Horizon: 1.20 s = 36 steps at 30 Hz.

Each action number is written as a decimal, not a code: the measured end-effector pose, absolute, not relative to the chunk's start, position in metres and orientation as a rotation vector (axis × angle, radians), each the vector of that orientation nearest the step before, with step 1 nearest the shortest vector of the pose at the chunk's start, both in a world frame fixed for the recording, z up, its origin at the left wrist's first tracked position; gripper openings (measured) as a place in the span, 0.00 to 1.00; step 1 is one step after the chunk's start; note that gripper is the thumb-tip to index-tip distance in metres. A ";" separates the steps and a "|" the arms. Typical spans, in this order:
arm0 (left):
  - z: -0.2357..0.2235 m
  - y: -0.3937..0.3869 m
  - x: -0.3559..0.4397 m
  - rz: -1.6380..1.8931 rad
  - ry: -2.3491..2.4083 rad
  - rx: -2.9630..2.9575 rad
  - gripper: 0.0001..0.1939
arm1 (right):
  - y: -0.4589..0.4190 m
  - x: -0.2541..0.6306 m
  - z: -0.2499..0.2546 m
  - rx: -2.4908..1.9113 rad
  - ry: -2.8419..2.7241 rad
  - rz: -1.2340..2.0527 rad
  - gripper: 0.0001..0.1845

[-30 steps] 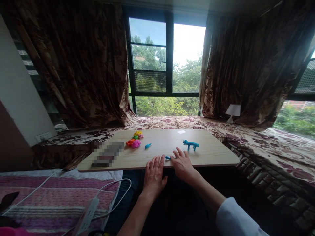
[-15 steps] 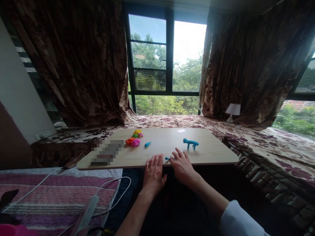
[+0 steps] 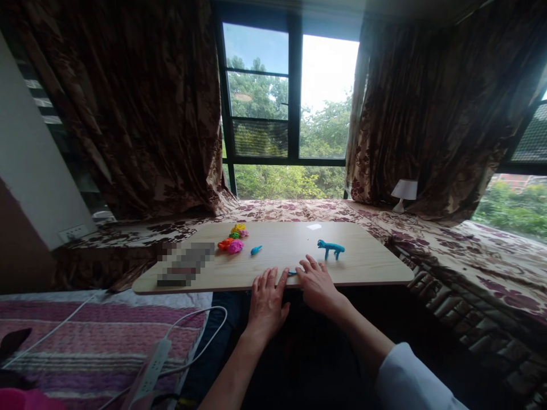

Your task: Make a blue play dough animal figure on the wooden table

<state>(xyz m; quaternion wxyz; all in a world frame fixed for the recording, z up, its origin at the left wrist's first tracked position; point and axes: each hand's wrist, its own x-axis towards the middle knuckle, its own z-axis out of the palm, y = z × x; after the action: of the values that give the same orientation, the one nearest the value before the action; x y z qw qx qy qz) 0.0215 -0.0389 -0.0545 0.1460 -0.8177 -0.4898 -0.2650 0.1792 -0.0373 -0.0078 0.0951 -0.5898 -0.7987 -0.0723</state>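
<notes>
Both my hands rest at the near edge of a light wooden table (image 3: 367, 267). My left hand (image 3: 265, 302) lies flat with fingers stretched out. My right hand (image 3: 315, 283) lies beside it, fingers spread on the board. A small blue clay bit (image 3: 292, 273) sits between the two hands, touching the fingertips. A blue clay animal figure (image 3: 330, 248) stands on the table just beyond my right hand. Farther left lie a blue clay piece (image 3: 256, 250) and a heap of coloured clay lumps (image 3: 233, 240) in pink, orange, yellow and green.
A blurred dark object (image 3: 184, 264) lies on the table's left part. A white power strip (image 3: 147, 373) with cables lies on a striped pink blanket (image 3: 85, 336) at lower left. A small white lamp (image 3: 404, 193) stands on the flowered window seat. Curtains flank the window.
My hands have drawn slightly closer together around the small blue clay bit. The view shifted a little. The other clay things have not moved.
</notes>
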 end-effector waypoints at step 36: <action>-0.064 -0.033 0.022 -0.823 -1.432 -2.308 0.39 | -0.042 0.168 -0.007 -1.651 -2.423 -0.260 0.24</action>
<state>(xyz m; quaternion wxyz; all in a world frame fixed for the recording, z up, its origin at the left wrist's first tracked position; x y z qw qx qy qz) 0.0220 -0.0329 -0.0640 0.1512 -0.8039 -0.4987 -0.2867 0.1684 -0.0416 -0.0066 0.0990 -0.5581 -0.8191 -0.0880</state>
